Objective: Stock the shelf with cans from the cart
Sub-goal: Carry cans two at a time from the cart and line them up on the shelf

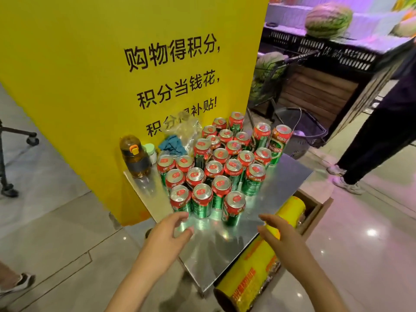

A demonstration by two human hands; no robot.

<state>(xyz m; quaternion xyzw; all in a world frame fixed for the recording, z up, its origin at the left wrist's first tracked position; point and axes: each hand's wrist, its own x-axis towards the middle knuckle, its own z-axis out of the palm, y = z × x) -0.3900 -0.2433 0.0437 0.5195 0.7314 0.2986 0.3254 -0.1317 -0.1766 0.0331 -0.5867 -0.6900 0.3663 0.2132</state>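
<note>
1. Here, a cluster of green beer cans with red tops stands upright on a shiny metal table, filling its middle and reaching toward the far edge by the yellow sign board.
2. The left hand hovers over the near left part of the table, fingers loosely spread and holding nothing, its fingertips just short of the nearest left can.
3. The right hand hangs over the near right edge, fingers relaxed and empty, well apart from the closest can.
4. At the far left corner sits a brown water bottle with an orange latch, beside a small white-capped jar.
5. A teal cloth and a crumpled clear plastic bag lie against the board behind the cans.
6. Beside the table's right edge, a large yellow roll of film rests in a cardboard box on the floor.
7. Another person's dark-trousered legs stand at the right, and a watermelon sits on a produce stand behind.
</note>
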